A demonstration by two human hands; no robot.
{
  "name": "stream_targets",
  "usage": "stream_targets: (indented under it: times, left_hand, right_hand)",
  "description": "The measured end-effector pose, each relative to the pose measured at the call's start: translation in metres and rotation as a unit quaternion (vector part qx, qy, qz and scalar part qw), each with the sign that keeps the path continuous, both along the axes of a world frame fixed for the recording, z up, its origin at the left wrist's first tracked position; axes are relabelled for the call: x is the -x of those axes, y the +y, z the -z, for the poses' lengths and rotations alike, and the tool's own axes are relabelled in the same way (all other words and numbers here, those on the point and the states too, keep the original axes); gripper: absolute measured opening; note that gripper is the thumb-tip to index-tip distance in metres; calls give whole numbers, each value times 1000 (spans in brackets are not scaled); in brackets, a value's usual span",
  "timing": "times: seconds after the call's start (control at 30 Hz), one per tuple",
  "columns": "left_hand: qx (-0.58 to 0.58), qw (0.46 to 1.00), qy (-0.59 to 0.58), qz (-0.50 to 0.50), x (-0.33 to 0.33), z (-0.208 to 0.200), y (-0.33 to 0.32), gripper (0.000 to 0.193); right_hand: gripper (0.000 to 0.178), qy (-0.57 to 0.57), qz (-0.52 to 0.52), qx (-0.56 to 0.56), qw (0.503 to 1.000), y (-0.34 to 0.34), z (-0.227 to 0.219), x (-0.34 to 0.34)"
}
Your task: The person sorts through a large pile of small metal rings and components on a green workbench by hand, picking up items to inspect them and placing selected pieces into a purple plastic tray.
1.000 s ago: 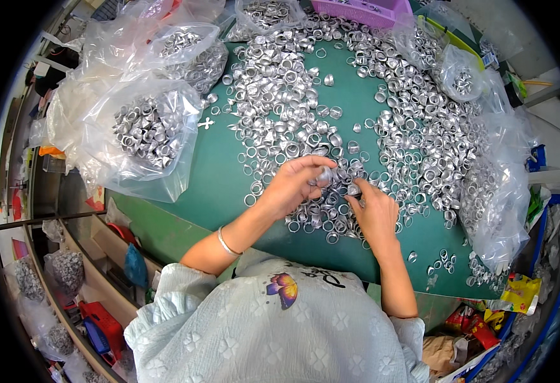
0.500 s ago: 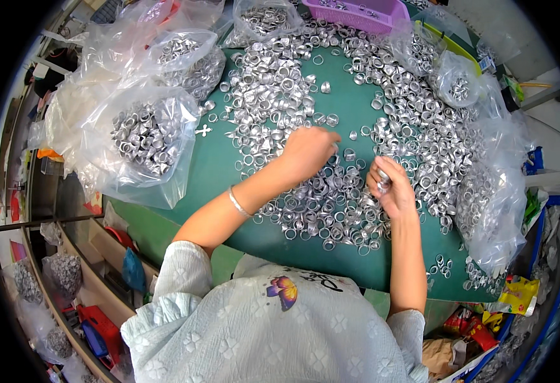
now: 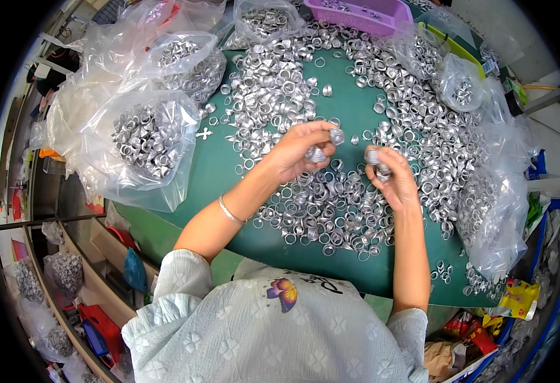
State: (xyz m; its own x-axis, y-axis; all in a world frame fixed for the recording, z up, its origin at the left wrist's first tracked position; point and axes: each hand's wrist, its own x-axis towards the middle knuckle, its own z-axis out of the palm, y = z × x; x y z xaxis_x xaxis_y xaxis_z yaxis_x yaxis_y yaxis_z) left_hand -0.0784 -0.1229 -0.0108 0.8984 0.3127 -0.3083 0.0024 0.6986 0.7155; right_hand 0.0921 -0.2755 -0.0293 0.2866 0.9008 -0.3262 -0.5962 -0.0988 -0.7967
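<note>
Silver metal rings lie in heaps over the green tabletop [image 3: 242, 246]. My left hand [image 3: 299, 148] is raised over the middle heap [image 3: 331, 198], pinching a ring [image 3: 337, 136] between thumb and finger, with more rings [image 3: 315, 154] tucked in the curled fingers. Facing it across a small gap, my right hand [image 3: 392, 175] is closed on rings too: one ring [image 3: 372, 156] shows at the fingertips and others sit against the palm. Between the hands a single small ring [image 3: 355, 140] rests on the green surface.
Clear plastic bags of rings [image 3: 146, 140] stand at the left, with more bags [image 3: 462, 89] along the right. A pink basket [image 3: 360, 18] and a yellow-green tray [image 3: 452, 45] are at the back. A small pale cross-shaped piece [image 3: 204, 133] lies by the left bags.
My left hand has drawn slightly back and turned, so the rings in it now show. My right hand has tilted, bringing a ring up to its fingertips.
</note>
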Motion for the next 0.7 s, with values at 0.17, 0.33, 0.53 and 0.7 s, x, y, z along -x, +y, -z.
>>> stream_targets:
  times: [0.17, 0.33, 0.53, 0.7]
  left_hand:
    - [307, 943, -126, -17, 25, 23, -15, 18]
    - [368, 920, -122, -52, 39, 18, -18, 33]
    - [202, 971, -23, -129, 47, 11, -18, 20]
    - [-495, 847, 166, -100, 42, 7, -14, 18]
  right_hand:
    - [18, 272, 39, -67, 959, -2, 3, 9]
    - [26, 81, -14, -38, 996, 6, -3, 7]
    - [15, -660, -108, 81, 739, 26, -7, 30]
    - [16, -756, -164, 125, 621, 38, -10, 37]
